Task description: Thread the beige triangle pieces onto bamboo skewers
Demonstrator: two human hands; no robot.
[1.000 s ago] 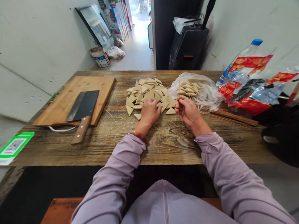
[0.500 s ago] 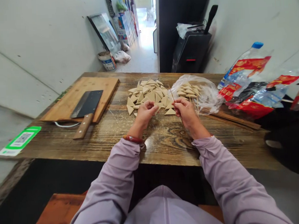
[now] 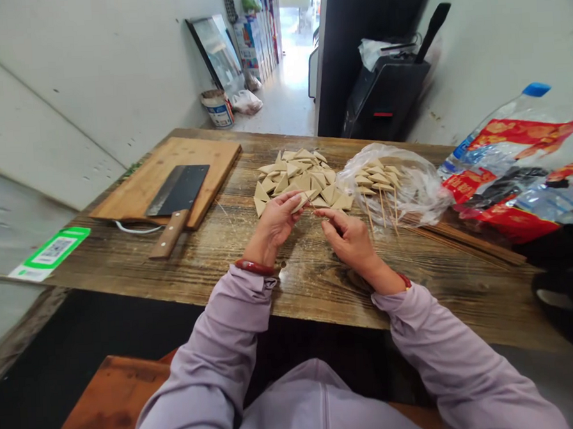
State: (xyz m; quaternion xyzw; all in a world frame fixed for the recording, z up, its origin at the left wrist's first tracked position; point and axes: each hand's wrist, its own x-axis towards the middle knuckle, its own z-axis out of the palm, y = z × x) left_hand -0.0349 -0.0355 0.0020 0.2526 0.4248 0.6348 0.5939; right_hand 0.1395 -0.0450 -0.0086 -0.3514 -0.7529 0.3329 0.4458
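Observation:
My left hand (image 3: 278, 220) pinches a tan triangular tofu slice (image 3: 299, 203) just in front of a pile of like triangles (image 3: 303, 175) on the wooden table (image 3: 232, 268). My right hand (image 3: 348, 237) is closed in a pinch on a thin bamboo skewer, most of it hidden by the fingers, its fingertips pointing left at the slice. The two hands almost meet. Right of the pile, a clear plastic bag (image 3: 417, 191) holds triangles threaded on skewers (image 3: 379, 179).
A cutting board (image 3: 136, 190) with a wooden-handled cleaver (image 3: 179, 191) lies at the left. Loose skewers (image 3: 465, 240) and wrapped water bottles (image 3: 503, 139) sit at the right. A green QR card (image 3: 51, 252) rests at the table's left edge. A dark bin (image 3: 381, 101) stands beyond.
My left hand lifted a triangle from the pile. My right hand swung the upright skewer down and towards the left hand. The view shifted left.

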